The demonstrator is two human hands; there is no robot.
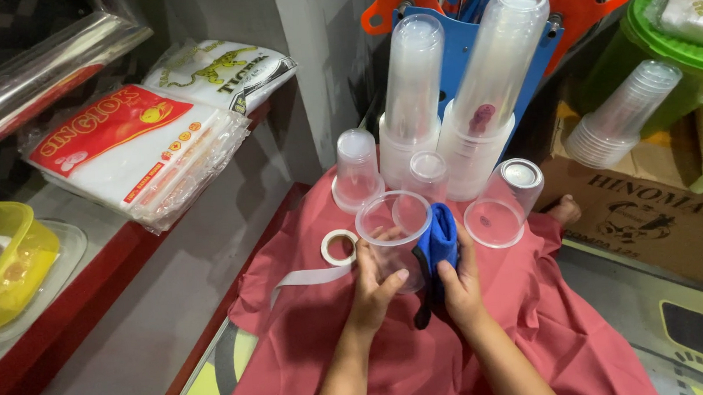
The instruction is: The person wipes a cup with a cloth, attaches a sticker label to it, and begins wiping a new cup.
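Left hand [372, 291] grips a clear plastic cup [394, 237] steady while right hand [459, 285] pinches a blue cloth [440, 245] against its side.

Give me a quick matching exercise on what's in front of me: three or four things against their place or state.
Things:
1. clear plastic cup
2. blue cloth
3. roll of white tape
4. yellow tub

Places or states:
A. on the shelf at far left
B. held in the left hand
C. lying on the red fabric, a strip unrolled
D. pressed against the cup by the right hand

Pairs: 1-B, 2-D, 3-C, 4-A
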